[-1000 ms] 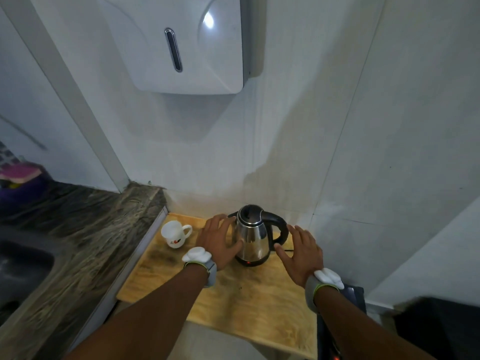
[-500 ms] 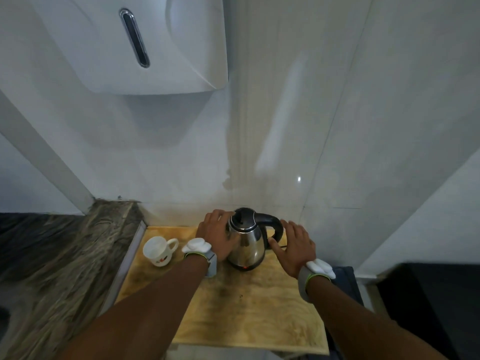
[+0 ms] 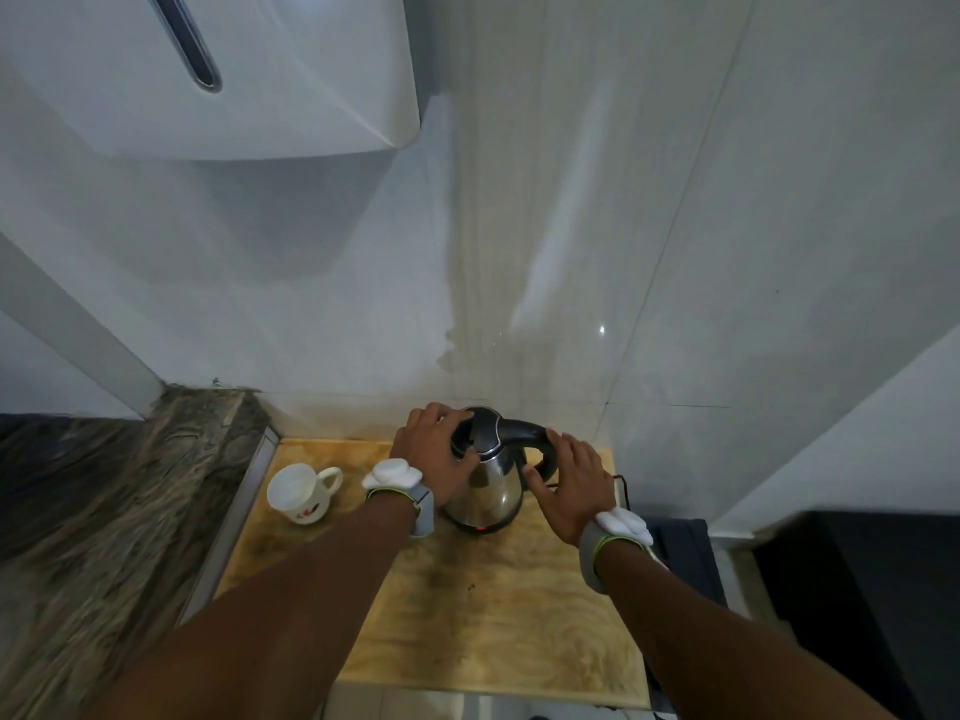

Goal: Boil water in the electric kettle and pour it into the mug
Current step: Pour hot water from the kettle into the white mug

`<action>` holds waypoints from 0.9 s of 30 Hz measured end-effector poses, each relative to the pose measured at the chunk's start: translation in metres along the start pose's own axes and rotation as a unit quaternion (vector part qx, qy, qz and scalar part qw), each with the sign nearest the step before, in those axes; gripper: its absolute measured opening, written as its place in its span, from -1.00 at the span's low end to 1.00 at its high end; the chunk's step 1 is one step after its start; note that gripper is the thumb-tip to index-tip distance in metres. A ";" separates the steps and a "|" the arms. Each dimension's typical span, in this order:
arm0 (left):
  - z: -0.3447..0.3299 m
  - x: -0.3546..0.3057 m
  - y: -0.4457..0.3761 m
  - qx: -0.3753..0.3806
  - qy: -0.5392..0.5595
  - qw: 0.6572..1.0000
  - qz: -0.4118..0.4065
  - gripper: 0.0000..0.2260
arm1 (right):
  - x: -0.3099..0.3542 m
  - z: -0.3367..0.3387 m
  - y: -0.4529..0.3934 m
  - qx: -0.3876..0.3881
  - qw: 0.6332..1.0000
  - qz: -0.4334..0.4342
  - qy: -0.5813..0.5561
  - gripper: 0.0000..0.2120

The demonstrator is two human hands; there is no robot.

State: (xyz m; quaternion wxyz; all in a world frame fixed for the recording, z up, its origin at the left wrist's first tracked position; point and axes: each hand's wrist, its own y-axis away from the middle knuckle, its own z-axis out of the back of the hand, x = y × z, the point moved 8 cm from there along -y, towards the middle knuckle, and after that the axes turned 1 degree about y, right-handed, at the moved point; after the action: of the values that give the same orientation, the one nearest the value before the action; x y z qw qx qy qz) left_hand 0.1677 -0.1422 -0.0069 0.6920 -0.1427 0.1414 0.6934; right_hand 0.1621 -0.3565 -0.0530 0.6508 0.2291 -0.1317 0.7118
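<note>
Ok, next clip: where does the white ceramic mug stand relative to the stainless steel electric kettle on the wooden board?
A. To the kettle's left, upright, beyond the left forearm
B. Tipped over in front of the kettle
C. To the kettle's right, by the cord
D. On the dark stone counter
A: the white ceramic mug stands upright on the wooden board, left of the stainless steel electric kettle, with the left hand between them.

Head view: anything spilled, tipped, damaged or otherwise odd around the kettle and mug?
Nothing spilled or tipped. The steel kettle with black lid and handle stands upright on the pale wooden board, a red light at its base; the white mug stands upright, apart. Only oddity: a brownish stain on the grey wall above the kettle.
</note>
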 end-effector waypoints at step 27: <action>-0.008 -0.006 -0.023 0.004 0.001 1.000 -0.004 -0.51 | -0.020 -0.017 -0.075 0.029 0.979 -0.023 -0.202 -0.56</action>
State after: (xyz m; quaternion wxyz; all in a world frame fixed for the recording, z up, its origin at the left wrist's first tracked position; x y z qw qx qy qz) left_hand 0.1903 -0.1507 -0.0119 0.6954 -0.1411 0.1439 0.6897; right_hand 0.2342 -0.3569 -0.0863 0.6202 0.3902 -0.2345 0.6388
